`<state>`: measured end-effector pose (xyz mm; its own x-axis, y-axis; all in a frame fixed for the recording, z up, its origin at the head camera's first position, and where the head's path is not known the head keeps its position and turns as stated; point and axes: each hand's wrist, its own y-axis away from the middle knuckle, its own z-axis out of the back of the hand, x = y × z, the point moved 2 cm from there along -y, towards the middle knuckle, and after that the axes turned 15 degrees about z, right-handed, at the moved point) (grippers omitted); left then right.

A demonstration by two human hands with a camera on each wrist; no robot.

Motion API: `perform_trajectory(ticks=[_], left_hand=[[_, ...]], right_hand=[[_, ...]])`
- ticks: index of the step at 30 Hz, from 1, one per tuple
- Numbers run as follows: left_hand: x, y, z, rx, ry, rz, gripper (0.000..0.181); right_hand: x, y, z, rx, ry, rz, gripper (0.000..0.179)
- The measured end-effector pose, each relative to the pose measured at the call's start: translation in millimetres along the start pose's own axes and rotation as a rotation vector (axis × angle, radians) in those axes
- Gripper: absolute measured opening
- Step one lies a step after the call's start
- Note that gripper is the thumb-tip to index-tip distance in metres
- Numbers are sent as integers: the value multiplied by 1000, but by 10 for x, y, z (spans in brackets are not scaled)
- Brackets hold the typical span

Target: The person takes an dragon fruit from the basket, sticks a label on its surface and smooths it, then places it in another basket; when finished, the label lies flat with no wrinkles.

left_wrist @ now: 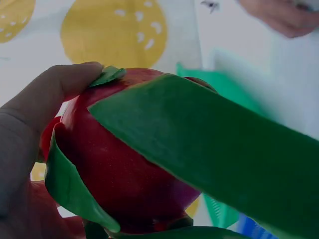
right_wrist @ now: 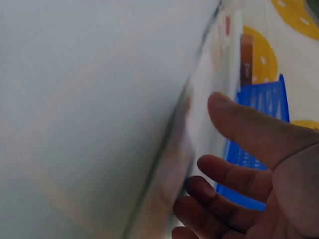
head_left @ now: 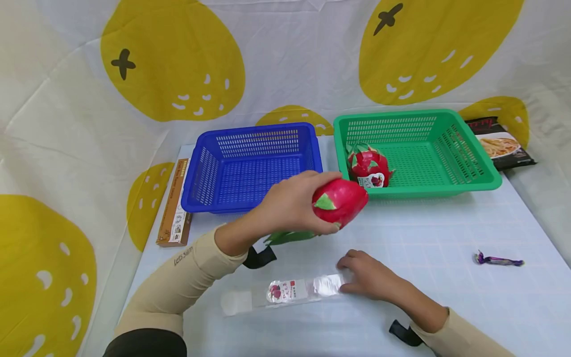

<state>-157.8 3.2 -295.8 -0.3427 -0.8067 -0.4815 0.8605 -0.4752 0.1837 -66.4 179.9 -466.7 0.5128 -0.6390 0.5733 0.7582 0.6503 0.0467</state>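
My left hand (head_left: 303,201) grips a red dragon fruit (head_left: 341,201) and holds it above the table, in front of the two baskets. In the left wrist view, long green leaves (left_wrist: 209,144) stick out from the fruit's skin. Flat on the table lies a clear plastic packaging strip (head_left: 285,291), with a label showing a dragon fruit. My right hand (head_left: 370,276) is at the strip's right end, fingertips right at its edge. Seen from the right wrist, the thumb (right_wrist: 244,122) stands apart from the loosely bent fingers.
A blue basket (head_left: 250,206) stands back left, beside a long brown box (head_left: 173,208). Back right, a green basket (head_left: 424,188) contains another labelled dragon fruit (head_left: 369,166). Behind it is a black food packet (head_left: 501,146). A purple wrapped candy (head_left: 499,260) lies at right.
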Motion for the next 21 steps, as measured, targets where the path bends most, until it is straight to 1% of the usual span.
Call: perform_trajectory(ticks=[2,4,7,10,13,17,21], left_hand=[[35,20,-161,34,-13,7,87],[86,17,-312,59,-35,22,88],[184,-7,-519,80,-79,47,87],[285,-38,-690,99,-112,73,87],[383,-71,-821,105,-126,91,85],[495,-126,-953,116,-133,89,82],[586,-178,-1064,165,-139,94,83]], right_hand=[[22,28,-46,-6,58,-18,43],[38,42,-74,-15,90,-25,44],[46,62,-94,-18,105,-40,45],[49,87,-97,-14,100,-42,43],[47,107,-101,-17,101,-33,41],[42,117,-113,-26,108,-18,37],[37,120,-125,-28,103,-16,37]])
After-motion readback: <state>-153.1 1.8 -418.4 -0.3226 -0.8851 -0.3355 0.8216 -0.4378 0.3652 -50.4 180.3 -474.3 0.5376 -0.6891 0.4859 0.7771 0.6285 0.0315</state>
